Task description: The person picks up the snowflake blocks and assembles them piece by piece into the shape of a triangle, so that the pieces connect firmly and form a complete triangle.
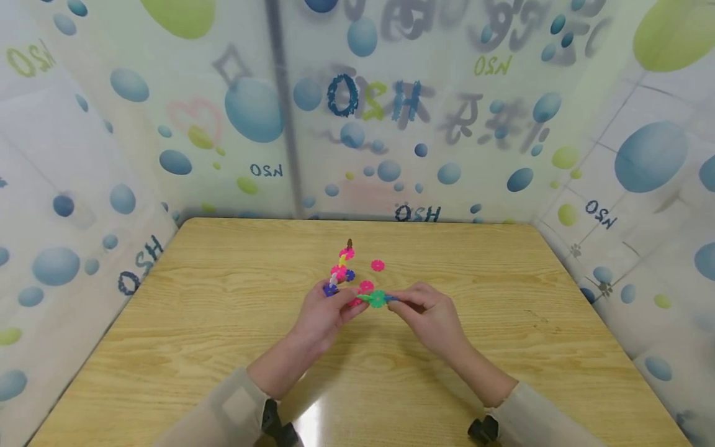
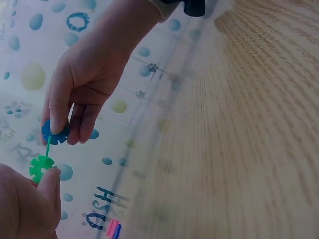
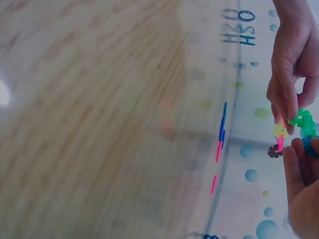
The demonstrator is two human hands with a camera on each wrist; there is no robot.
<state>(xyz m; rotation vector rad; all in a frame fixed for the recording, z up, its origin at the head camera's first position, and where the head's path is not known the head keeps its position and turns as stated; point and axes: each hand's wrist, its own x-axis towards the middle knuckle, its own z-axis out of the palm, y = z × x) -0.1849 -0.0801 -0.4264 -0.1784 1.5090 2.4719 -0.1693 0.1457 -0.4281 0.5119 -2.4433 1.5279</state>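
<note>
Probably featherlight, and only as firm as its slots

Held up above the middle of the pale wood-grain table (image 1: pixel 195 347), the multicoloured chain of flat, notched, plastic-looking discs (image 1: pixel 338 272) runs from the left hand (image 1: pixel 321 313) toward the far side, ending in a brown notched disc (image 1: pixel 349 244). The left hand's thumb and fingers pinch its near part; which disc takes the pressure is partly hidden. To the right, the right hand (image 1: pixel 432 313) pinches a blue notched disc (image 1: pixel 391 298) beside a bright green notched disc (image 1: pixel 378 299); how deep the slots sit, I cannot tell.

Each disc looks stiff, thin and rather smooth, so a flat pinch close to the joint should suit best; gripping far along the chain would likely twist a link loose. Farther off, two loose hot-pink notched discs (image 1: pixel 377 266) lie on the table.
</note>
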